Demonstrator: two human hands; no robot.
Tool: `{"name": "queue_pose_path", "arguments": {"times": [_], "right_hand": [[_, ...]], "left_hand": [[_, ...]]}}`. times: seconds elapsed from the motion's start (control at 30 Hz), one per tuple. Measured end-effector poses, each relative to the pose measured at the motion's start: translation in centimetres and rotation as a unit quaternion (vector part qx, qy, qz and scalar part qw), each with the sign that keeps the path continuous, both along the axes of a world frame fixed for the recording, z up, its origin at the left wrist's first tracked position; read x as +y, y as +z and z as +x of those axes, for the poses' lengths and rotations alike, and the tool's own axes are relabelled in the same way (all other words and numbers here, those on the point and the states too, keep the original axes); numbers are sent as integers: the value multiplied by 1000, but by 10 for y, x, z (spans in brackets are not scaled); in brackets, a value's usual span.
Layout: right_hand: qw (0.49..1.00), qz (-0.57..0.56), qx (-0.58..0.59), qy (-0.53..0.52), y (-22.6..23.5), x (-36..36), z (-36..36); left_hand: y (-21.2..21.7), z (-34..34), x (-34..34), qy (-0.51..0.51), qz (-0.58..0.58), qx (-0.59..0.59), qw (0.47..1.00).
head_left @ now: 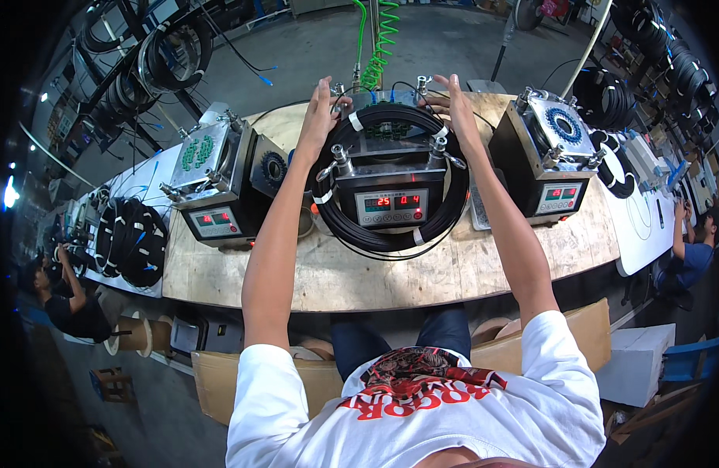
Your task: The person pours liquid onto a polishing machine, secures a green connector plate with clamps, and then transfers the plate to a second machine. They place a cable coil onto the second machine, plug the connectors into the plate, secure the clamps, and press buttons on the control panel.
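Note:
A black cable coil (451,204) bound with white bands rings the middle tabletop machine (391,175), which has a metal top plate, knobbed corner posts and a lit red display. Both my arms reach past the coil to the machine's far corners. My left hand (320,118) is at the far left knob (338,90), fingers raised and thumb apart. At the far right knob (423,83) is my right hand (455,111), its fingers likewise spread. I cannot tell whether either hand touches its knob. Green connectors (387,129) sit on the far part of the plate.
Similar machines stand left (215,183) and right (543,156) on the wooden bench (375,285). A green coiled hose (380,47) hangs behind the middle one. Cable coils (133,242) lie on a white table at left. One co-worker (71,300) sits left, another (691,261) right.

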State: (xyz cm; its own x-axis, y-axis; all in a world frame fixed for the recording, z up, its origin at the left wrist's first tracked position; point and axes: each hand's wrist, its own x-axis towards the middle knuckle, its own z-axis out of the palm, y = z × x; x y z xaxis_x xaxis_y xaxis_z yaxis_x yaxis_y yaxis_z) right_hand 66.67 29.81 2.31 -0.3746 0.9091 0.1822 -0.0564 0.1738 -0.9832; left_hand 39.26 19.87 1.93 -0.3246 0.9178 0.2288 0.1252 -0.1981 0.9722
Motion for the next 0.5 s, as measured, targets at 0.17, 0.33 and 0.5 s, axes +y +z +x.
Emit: {"name": "queue_pose_path", "arguments": {"times": [0.17,0.33,0.5], "right_hand": [[999,-25,-35,-6,6,-7,0],[999,-12,-29,35,7,-6,-2],[999,-24,15,38,-3,4,-2]], "left_hand": [[14,14,-13,12,-35,-19,999],[3,0,-4,43,-14,31,999],[7,9,-5,38,-30,4,999]]}}
